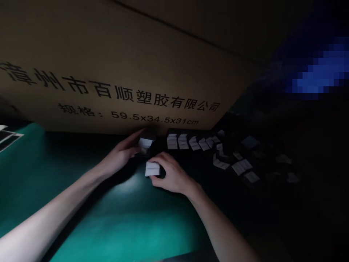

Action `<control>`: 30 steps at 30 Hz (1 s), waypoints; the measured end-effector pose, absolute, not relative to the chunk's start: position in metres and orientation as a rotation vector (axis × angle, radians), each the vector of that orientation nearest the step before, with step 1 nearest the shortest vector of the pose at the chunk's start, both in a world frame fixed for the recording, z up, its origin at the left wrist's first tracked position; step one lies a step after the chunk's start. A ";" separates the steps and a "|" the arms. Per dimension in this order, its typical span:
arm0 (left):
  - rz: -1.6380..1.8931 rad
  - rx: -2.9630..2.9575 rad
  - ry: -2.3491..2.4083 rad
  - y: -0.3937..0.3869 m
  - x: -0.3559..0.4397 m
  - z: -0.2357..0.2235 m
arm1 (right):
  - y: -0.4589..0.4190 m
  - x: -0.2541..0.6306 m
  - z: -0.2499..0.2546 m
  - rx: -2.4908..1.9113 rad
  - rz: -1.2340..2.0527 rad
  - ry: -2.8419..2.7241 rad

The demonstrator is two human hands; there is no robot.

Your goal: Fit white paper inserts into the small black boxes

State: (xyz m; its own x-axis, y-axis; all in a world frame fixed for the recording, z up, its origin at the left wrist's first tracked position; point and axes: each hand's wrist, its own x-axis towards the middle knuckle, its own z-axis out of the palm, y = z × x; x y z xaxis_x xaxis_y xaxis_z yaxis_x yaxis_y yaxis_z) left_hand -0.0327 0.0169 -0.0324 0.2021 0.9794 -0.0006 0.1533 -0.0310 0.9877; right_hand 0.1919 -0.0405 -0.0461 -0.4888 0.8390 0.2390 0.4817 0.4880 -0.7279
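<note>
My right hand (170, 173) grips a small white-faced block (152, 169) between thumb and fingers, just above or on the green table surface (131, 222). My left hand (125, 151) is closed around a similar dark piece with a white top (146, 142), close to the base of a big carton. To the right of it, white-faced pieces (172, 142) stand in a row along the carton's foot. In the dim light I cannot tell what exactly these pieces are.
A large cardboard carton (131, 65) with black printed characters rises behind the hands like a wall. Several loose white-faced pieces (242, 166) lie scattered at the right in shadow. Dark sheets with white edges (9, 138) lie at the far left. Something blue (319, 76) shows at the upper right.
</note>
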 end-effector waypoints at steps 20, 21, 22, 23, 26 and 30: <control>0.942 1.425 1.122 0.011 -0.028 -0.023 | -0.041 0.193 -0.039 -1.066 0.611 -1.779; 0.950 1.403 1.119 0.011 -0.028 -0.023 | -0.040 0.193 -0.040 -1.071 0.591 -1.770; 0.958 1.370 1.109 0.012 -0.028 -0.024 | -0.040 0.193 -0.040 -1.077 0.573 -1.764; 0.961 1.323 1.097 0.012 -0.028 -0.024 | -0.040 0.193 -0.040 -1.081 0.559 -1.759; 0.957 1.127 1.059 0.013 -0.027 -0.026 | -0.039 0.192 -0.039 -1.074 0.535 -1.741; 0.989 0.943 1.008 0.013 -0.024 -0.028 | -0.040 0.191 -0.037 -1.047 0.528 -1.709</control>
State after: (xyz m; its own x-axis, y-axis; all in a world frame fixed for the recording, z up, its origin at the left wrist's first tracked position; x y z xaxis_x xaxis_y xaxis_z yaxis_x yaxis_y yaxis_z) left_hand -0.0243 0.0131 -0.0277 0.2207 0.9492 -0.2244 -0.2066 0.2703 0.9403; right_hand 0.1907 -0.0400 -0.0367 -0.1032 0.8403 0.5322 0.3931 0.5260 -0.7542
